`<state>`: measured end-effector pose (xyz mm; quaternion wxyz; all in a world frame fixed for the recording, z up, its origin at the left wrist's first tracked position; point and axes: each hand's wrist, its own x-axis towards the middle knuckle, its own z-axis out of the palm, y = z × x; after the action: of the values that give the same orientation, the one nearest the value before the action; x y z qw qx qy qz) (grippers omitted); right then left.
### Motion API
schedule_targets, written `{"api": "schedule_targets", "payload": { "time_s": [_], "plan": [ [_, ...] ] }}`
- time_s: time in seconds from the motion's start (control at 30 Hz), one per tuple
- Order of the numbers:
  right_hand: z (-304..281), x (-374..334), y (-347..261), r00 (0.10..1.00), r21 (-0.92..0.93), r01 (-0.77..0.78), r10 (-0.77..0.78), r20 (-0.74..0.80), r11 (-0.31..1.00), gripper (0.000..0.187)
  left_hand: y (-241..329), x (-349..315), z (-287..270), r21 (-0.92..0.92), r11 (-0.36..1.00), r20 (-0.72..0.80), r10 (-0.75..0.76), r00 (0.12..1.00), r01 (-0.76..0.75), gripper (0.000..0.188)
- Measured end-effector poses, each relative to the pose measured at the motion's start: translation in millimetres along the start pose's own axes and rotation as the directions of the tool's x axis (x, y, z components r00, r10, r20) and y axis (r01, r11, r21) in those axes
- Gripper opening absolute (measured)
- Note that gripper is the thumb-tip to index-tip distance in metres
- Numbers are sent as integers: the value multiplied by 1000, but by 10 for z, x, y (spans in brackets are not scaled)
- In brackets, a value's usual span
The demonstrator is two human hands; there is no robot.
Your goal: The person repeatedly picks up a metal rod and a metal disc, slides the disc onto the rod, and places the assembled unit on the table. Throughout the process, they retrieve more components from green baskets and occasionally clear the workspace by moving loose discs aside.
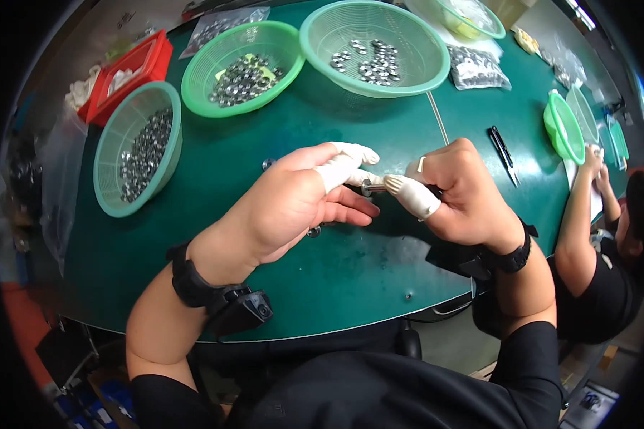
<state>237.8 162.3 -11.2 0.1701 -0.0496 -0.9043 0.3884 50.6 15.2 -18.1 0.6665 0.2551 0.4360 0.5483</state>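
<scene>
My left hand [293, 193] reaches in from the left, with white finger cots on its thumb and index finger. Its fingers are bent round a small round shiny metal part [366, 187], and the lower fingers curl beneath. From the right, my right hand [459, 187] is closed in a fist, a white cot covering its thumb. A thin metal rod [378, 188] runs from this thumb to the round part; the rest of it is hidden in the fist. Two more small metal pieces lie by my left hand, one beyond the wrist [268, 164] and one under the palm [314, 232].
Beyond my hands stand a teal basket [107, 168], a green basket [193, 82] and a wide basket [322, 50], all holding metal parts. A red bin [161, 61] is at far left. Black-handled snips [503, 151] lie right, near a bag of parts [476, 68]. A co-worker [587, 264] sits at right.
</scene>
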Motion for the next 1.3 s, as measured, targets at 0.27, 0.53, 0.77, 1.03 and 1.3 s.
{"api": "schedule_targets", "payload": {
  "time_s": [0.27,0.53,0.77,1.03,1.3],
  "plan": [
    [-30,-23,10,985,255,-171,160,62,952,44,52,45,-18,-14,999,-6,43,999,-43,30],
    [70,-1,47,935,472,-335,228,270,815,52,768,446,90,771,481,71,586,807,-417,43],
    [15,10,90,911,568,-411,307,274,713,53,515,67,-14,936,287,50,468,883,-205,21],
    [33,25,117,907,577,-418,283,313,701,52,265,-46,-174,975,-43,220,336,916,-218,18],
    [43,18,133,914,595,-405,280,294,694,51,306,12,-176,977,121,136,268,954,-174,16]
  ]
}}
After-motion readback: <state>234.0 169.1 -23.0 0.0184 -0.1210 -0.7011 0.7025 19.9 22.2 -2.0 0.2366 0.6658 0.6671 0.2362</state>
